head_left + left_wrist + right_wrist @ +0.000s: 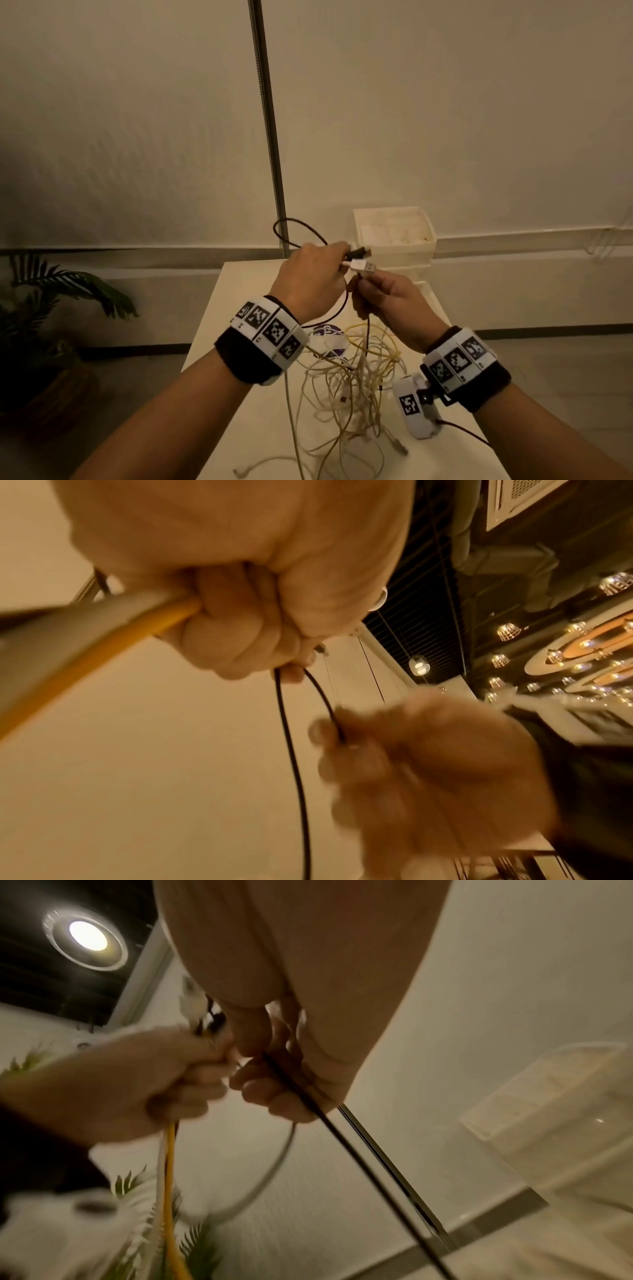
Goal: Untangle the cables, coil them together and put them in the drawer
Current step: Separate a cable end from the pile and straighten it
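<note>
Against a plain wall, a pale counter is carrying the tangled cables. The left hand is gripping the plug ends of a black cable, a white one and a yellow one. The right hand, just beside it, is pinching the black cable below. The heap is lying straight under both hands; the drawer is standing beyond, nearer the right hand.

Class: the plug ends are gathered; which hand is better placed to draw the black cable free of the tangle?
Probably the right hand: its grip pinches the black cable just above the tangle; the left hand holds the plugs.
</note>
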